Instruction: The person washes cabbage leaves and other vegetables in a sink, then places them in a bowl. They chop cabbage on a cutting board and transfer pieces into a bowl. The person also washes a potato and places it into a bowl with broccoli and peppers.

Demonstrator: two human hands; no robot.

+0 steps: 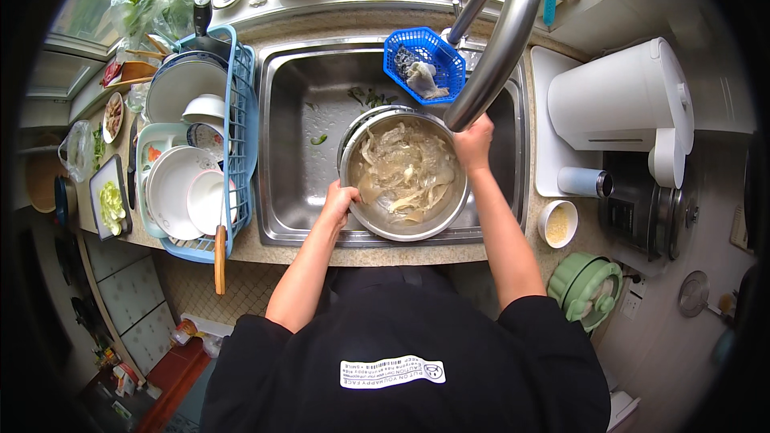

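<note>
A round metal bowl sits low in the stainless steel sink. It holds cloudy water with pale, torn strips of food whose kind I cannot tell. My left hand grips the bowl's left rim, thumb on top. On the right rim is my right hand, partly behind the end of the curved metal faucet. A second rim shows along the bowl's upper left edge; most of that vessel is hidden. Green leaf scraps lie on the sink floor.
A blue plastic basket with scraps hangs by the faucet. Left of the sink stands a blue dish rack with bowls, plates and a wooden-handled tool jutting forward. To the right are a white water dispenser, a tumbler and a small bowl.
</note>
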